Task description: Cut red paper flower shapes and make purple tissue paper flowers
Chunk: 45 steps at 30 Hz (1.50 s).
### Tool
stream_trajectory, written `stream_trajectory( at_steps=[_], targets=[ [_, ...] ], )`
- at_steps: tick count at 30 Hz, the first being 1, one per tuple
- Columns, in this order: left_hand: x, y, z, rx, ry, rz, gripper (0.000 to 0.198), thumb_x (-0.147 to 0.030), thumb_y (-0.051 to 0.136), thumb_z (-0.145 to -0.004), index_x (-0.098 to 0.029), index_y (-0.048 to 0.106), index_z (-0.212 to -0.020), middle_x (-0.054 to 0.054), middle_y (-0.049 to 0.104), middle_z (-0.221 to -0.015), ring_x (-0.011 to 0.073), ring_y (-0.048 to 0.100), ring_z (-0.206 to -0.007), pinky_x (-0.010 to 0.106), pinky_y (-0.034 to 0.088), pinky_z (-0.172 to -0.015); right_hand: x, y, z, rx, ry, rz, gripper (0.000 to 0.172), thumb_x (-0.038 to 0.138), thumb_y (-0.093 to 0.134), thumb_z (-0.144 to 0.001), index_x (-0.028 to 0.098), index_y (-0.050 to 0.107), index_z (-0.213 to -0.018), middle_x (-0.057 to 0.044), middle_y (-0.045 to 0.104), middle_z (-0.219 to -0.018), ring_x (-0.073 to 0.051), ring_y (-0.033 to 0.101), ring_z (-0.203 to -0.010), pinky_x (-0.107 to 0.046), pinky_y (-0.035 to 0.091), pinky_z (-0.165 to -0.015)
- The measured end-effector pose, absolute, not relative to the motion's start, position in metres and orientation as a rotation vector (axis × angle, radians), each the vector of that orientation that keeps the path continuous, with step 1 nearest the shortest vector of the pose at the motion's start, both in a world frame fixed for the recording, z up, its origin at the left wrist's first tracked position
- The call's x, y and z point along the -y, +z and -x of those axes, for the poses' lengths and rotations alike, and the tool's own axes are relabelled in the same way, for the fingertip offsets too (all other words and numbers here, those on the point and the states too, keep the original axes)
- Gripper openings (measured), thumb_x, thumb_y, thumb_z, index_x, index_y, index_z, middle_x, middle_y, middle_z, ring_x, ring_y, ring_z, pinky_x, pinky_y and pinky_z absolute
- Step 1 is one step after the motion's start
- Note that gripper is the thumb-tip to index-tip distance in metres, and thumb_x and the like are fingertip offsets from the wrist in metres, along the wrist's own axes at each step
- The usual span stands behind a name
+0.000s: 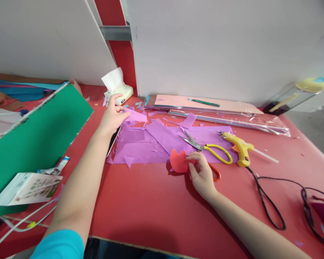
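My right hand (201,174) pinches a small red cutout (179,162) with a scalloped top edge just above the table. Beneath and beyond it lie strips of purple paper (162,138). Farther left, my left hand (112,117) has bent fingers, with the thumb against a light purple paper scrap (136,115); the grip is partly hidden. Scissors (217,153) with a yellow and an orange handle loop lie partly open on the purple paper, the orange loop partly behind my right hand.
A yellow glue gun (241,149) with a black cord (261,198) lies at right. Behind are plastic-wrapped sheets (232,120), a green cutter (205,103), a tissue pack (124,94) and a tilted clear bottle (291,95). A green board (43,133) and white box (29,189) occupy the left.
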<state>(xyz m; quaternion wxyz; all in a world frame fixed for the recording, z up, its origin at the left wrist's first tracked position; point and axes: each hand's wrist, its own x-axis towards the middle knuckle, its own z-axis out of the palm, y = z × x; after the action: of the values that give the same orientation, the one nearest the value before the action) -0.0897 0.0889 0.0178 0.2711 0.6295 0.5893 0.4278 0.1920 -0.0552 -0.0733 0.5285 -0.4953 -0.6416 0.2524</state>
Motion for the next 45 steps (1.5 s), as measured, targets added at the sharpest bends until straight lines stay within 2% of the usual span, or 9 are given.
stream_trajectory(
  at_steps=[2, 5, 9, 11, 14, 18, 29, 38, 45],
  targets=[
    [-0.102, -0.001, 0.078, -1.573, 1.204, -1.67, 0.081, -0.012, 0.057, -0.072, -0.027, 0.008, -0.135, 0.009, 0.056, -0.106, 0.0143, 0.06, -0.081, 0.027, 0.048, -0.069, 0.055, -0.074, -0.192, 1.537, 0.598, 1.179, 0.024, 0.003, 0.042, -0.076, 0.022, 0.051, -0.085, -0.004, 0.051, -0.089, -0.018, 0.05, -0.089, -0.035, 0.041, -0.08],
    [-0.113, -0.022, 0.073, -1.515, 1.03, -1.807, 0.086, -0.019, 0.059, -0.073, -0.027, 0.003, -0.137, 0.014, 0.043, -0.129, 0.0216, 0.048, -0.114, 0.034, 0.044, -0.087, 0.056, -0.074, -0.193, 1.544, 0.587, 1.176, 0.024, 0.002, 0.042, -0.076, 0.022, 0.051, -0.085, -0.004, 0.051, -0.089, -0.018, 0.049, -0.089, -0.035, 0.041, -0.08],
    [-0.106, -0.017, 0.09, -1.74, 0.755, -2.054, 0.075, -0.029, 0.055, -0.077, -0.019, 0.011, -0.138, 0.015, 0.049, -0.123, 0.0233, 0.051, -0.111, 0.039, 0.039, -0.094, 0.056, -0.074, -0.194, 1.555, 0.595, 1.178, 0.024, 0.002, 0.041, -0.076, 0.022, 0.051, -0.084, -0.004, 0.051, -0.089, -0.018, 0.049, -0.09, -0.035, 0.041, -0.081],
    [-0.096, -0.006, 0.104, -1.878, 0.479, -2.229, 0.076, -0.032, 0.057, -0.074, -0.017, 0.017, -0.137, 0.017, 0.043, -0.129, 0.0298, 0.042, -0.119, 0.043, 0.033, -0.098, 0.056, -0.074, -0.194, 1.557, 0.6, 1.18, 0.024, 0.002, 0.041, -0.076, 0.022, 0.051, -0.084, -0.003, 0.05, -0.089, -0.018, 0.049, -0.089, -0.035, 0.041, -0.081],
    [-0.082, 0.007, 0.122, -2.099, -0.119, -2.055, 0.094, -0.044, 0.063, -0.065, -0.018, 0.012, -0.139, 0.022, 0.04, -0.13, 0.0412, 0.041, -0.117, 0.049, 0.037, -0.09, 0.056, -0.074, -0.194, 1.55, 0.609, 1.18, 0.024, 0.003, 0.042, -0.076, 0.022, 0.051, -0.085, -0.003, 0.05, -0.089, -0.018, 0.049, -0.089, -0.035, 0.041, -0.08],
    [-0.075, 0.009, 0.134, -2.174, -0.444, -1.8, 0.1, -0.046, 0.062, -0.064, -0.017, 0.004, -0.14, 0.025, 0.045, -0.126, 0.0393, 0.05, -0.108, 0.043, 0.044, -0.08, 0.056, -0.074, -0.193, 1.547, 0.622, 1.178, 0.024, 0.003, 0.042, -0.077, 0.023, 0.051, -0.086, -0.004, 0.05, -0.091, -0.018, 0.049, -0.091, -0.035, 0.04, -0.081],
    [-0.073, 0.006, 0.134, -2.209, -0.406, -1.804, 0.098, -0.042, 0.058, -0.066, -0.017, -0.001, -0.14, 0.024, 0.05, -0.121, 0.036, 0.054, -0.103, 0.038, 0.044, -0.075, 0.057, -0.073, -0.193, 1.554, 0.606, 1.194, 0.024, 0.002, 0.041, -0.075, 0.022, 0.051, -0.085, -0.004, 0.051, -0.089, -0.018, 0.05, -0.089, -0.036, 0.042, -0.079],
    [-0.074, 0.0, 0.139, -2.227, -0.275, -1.826, 0.096, -0.05, 0.058, -0.065, -0.023, 0.004, -0.14, 0.024, 0.043, -0.125, 0.0417, 0.047, -0.111, 0.044, 0.042, -0.077, 0.057, -0.075, -0.193, 1.545, 0.624, 1.204, 0.024, 0.003, 0.041, -0.075, 0.022, 0.051, -0.085, -0.004, 0.051, -0.09, -0.018, 0.05, -0.09, -0.036, 0.043, -0.079],
    [-0.073, 0.001, 0.14, -2.209, -0.243, -1.777, 0.092, -0.051, 0.056, -0.066, -0.026, 0.009, -0.14, 0.023, 0.038, -0.129, 0.0426, 0.048, -0.109, 0.044, 0.041, -0.079, 0.057, -0.075, -0.193, 1.549, 0.618, 1.206, 0.025, 0.002, 0.041, -0.075, 0.022, 0.051, -0.085, -0.003, 0.051, -0.09, -0.017, 0.05, -0.089, -0.035, 0.042, -0.08]
  ],
)
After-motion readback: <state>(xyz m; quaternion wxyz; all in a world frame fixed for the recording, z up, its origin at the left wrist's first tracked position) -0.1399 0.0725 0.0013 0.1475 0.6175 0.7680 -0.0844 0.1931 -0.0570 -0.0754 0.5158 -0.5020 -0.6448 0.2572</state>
